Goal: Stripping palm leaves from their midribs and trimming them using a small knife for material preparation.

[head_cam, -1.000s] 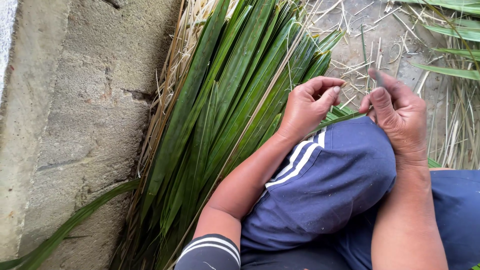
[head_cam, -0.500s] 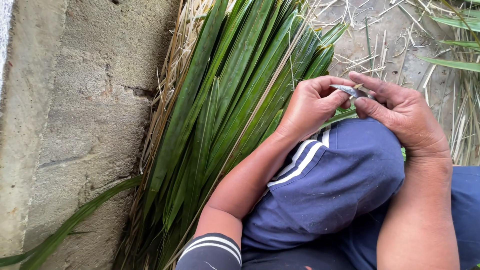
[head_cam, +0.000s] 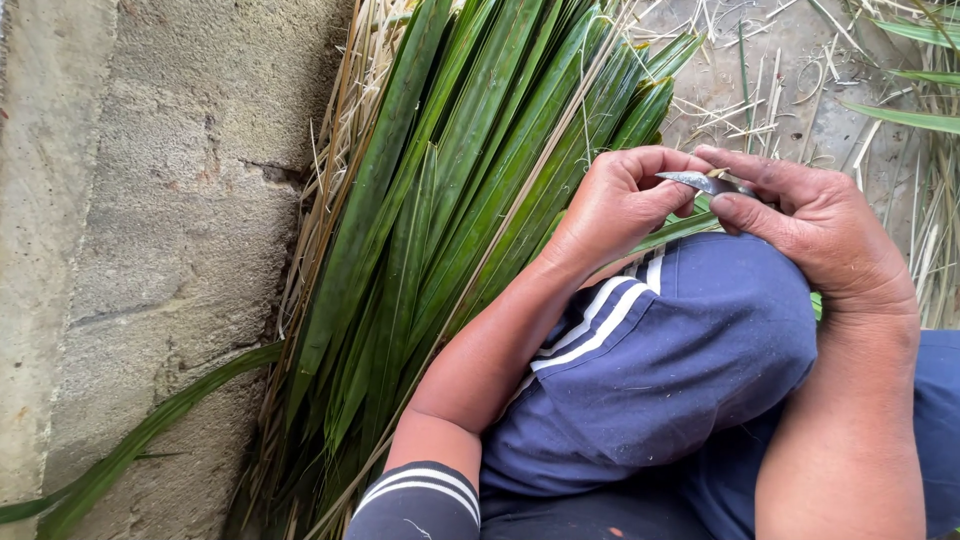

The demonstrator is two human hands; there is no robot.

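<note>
Knee (head_cam: 670, 370): one, raised, in navy shorts with white stripes, nearest the camera.
Right hand (head_cam: 815, 225): closed on one small knife (head_cam: 700, 181), blade pointing left, just above the knee.
Left hand (head_cam: 620, 205): fingers curled narrow; thumb touching the blade tip, apparently pinching a green leaf strip (head_cam: 680, 229) that runs under both hands.
Risk, as judged: the edge lies against the left thumb; a slip along the strip could cut it, or split the strip unevenly.
Leaf pile (head_cam: 460, 200): one, too many long green leaves to count, on the ground beside the wall (head_cam: 160, 250).
Dry stalks (head_cam: 760, 90): scattered beyond, uncounted.
</note>
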